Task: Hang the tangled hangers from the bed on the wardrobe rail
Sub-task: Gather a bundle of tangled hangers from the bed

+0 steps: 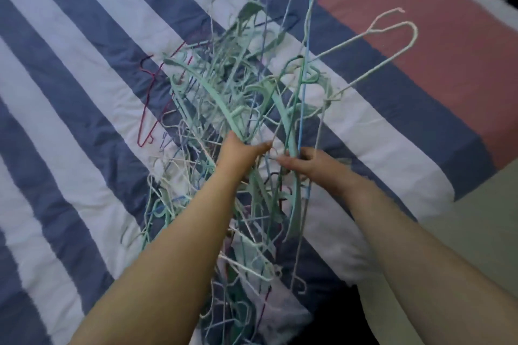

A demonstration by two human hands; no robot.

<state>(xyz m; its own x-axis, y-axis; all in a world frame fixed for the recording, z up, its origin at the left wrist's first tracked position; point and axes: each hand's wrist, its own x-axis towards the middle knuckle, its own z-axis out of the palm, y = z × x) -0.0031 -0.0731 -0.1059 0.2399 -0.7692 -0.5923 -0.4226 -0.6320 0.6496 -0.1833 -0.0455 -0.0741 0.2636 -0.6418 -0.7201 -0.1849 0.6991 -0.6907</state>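
None of the hangers (241, 109) looks hung yet; the whole tangle sits over the striped bed cover (84, 70), and no wardrobe rail is in view, so untangling and hanging all seem left to do. Left hand (241, 151) reaches into the heap toward 12 o'clock, curled on a mint plastic arm, I judge; right hand (305, 164), at its 3 o'clock, pinches thin wires; the pile is mostly mint plastic with pale, blue and maroon wire hangers, hooks interlocked, blurred.

Mostly mint-green, seemingly some blue, hangers (224, 98) on a blue-white striped, pink-banded bedcover (84, 78).
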